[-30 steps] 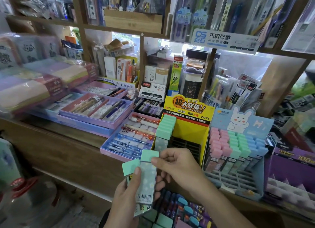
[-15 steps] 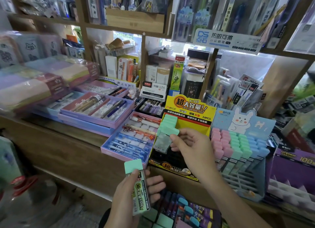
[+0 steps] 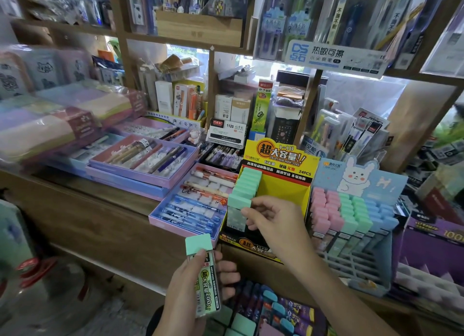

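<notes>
My left hand [image 3: 190,293] grips a clear pencil-lead case with a mint-green cap [image 3: 204,273], upright, below the counter edge. My right hand [image 3: 273,217] pinches a second mint-capped case [image 3: 237,209] at the front of a row of like cases [image 3: 247,182] in the left column of a yellow display box [image 3: 281,185]. The case stands upright, its lower part down in the box's front slot. The right part of the yellow box shows no cases.
A blue rabbit display [image 3: 356,210] with pink, green and blue cases stands right of the yellow box. Purple pen trays [image 3: 143,165] and a blue tray [image 3: 190,207] lie left on the wooden counter [image 3: 105,210]. More cases sit in a box below [image 3: 266,310]. Shelves rise behind.
My right hand took one case from the pair in my left hand, carried it up to the yellow box and set it at the front of the row. My left hand keeps one case.
</notes>
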Tool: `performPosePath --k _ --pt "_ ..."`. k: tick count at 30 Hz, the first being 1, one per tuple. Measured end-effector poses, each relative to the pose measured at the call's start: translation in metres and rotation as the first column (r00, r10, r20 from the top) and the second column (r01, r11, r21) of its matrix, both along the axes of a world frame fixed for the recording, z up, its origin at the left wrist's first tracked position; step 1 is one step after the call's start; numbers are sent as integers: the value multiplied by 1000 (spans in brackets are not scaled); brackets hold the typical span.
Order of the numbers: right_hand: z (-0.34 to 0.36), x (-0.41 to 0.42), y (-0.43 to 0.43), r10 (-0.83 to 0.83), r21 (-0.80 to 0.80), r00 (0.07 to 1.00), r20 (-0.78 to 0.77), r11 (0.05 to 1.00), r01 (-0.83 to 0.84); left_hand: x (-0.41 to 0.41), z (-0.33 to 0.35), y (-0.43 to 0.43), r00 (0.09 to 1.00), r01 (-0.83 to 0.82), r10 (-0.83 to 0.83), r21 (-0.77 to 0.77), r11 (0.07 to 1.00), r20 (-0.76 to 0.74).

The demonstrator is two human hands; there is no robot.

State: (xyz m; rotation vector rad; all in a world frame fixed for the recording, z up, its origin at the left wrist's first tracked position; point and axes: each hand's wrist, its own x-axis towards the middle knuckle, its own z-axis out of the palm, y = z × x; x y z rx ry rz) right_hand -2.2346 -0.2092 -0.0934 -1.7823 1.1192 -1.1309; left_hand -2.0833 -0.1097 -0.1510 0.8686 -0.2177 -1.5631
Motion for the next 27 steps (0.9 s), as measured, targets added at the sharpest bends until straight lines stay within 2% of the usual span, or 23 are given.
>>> performPosePath --k 3,11,18,23,27 --pt "-4 2 -3 -51 32 999 -8 998 51 1 0 3 1000 -2 2 -20 1000 4" --pt "-8 5 -9 -117 0 979 -169 993 118 -3 7 6 993 -54 54 -4 999 108" --pt "-4 0 5 -125 12 983 -131 992 128 -2 0 10 966 -98 110 -65 993 236" --pt "-7 -36 40 24 83 997 -78 996 -18 0 -1 16 948 -64 105 -145 987 300" --pt "-20 -78 62 163 302 975 -152 947 -112 -2 -3 16 937 -46 92 -143 989 337"
